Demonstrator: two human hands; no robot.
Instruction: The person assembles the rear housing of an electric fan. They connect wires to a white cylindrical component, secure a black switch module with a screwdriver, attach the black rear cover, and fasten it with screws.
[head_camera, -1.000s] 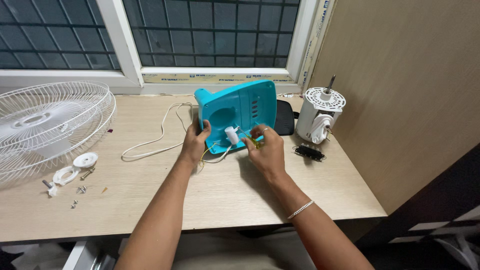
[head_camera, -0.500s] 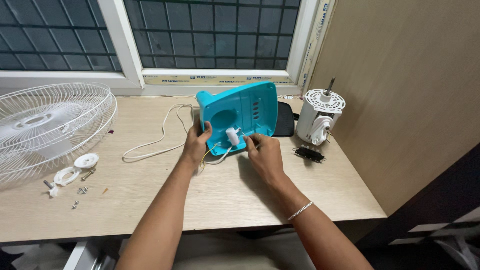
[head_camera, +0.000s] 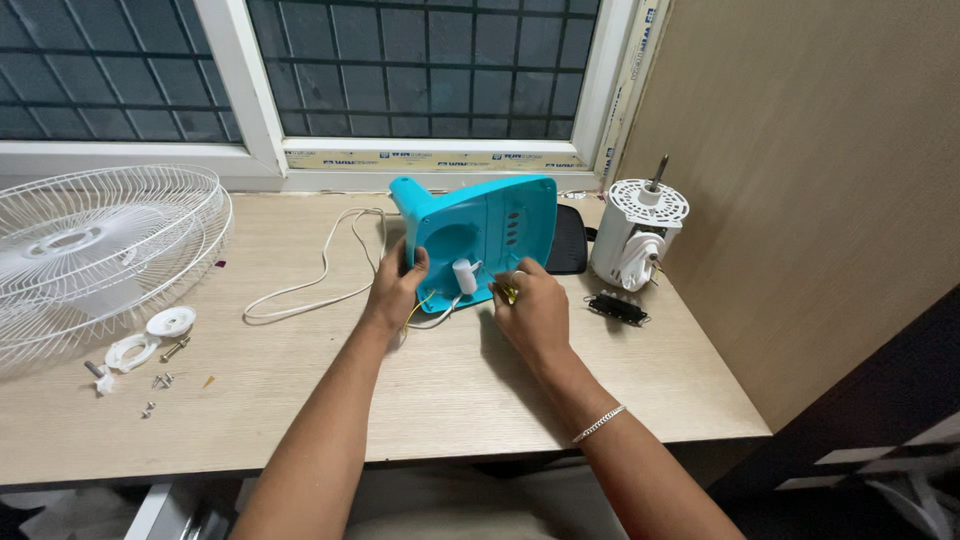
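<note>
A turquoise plastic fan base housing (head_camera: 490, 225) stands tilted on the wooden table (head_camera: 300, 370), its hollow underside facing me. My left hand (head_camera: 397, 285) grips its lower left edge. My right hand (head_camera: 530, 305) is at its lower right edge, fingers pinched on a small yellow wire end (head_camera: 510, 293). A white cylindrical part (head_camera: 464, 275) sticks out of the housing between my hands, with thin wires trailing below it.
A white power cord (head_camera: 320, 270) loops left of the housing. White fan grilles (head_camera: 95, 245) lie far left, with white caps and loose screws (head_camera: 150, 350) in front. A white motor (head_camera: 640, 230) and a black switch block (head_camera: 617, 308) sit right, beside a wood panel wall.
The housing has been tipped more upright. My right hand has shifted slightly down and right along its lower edge, still pinching the yellow wire. The left hand keeps its grip.
</note>
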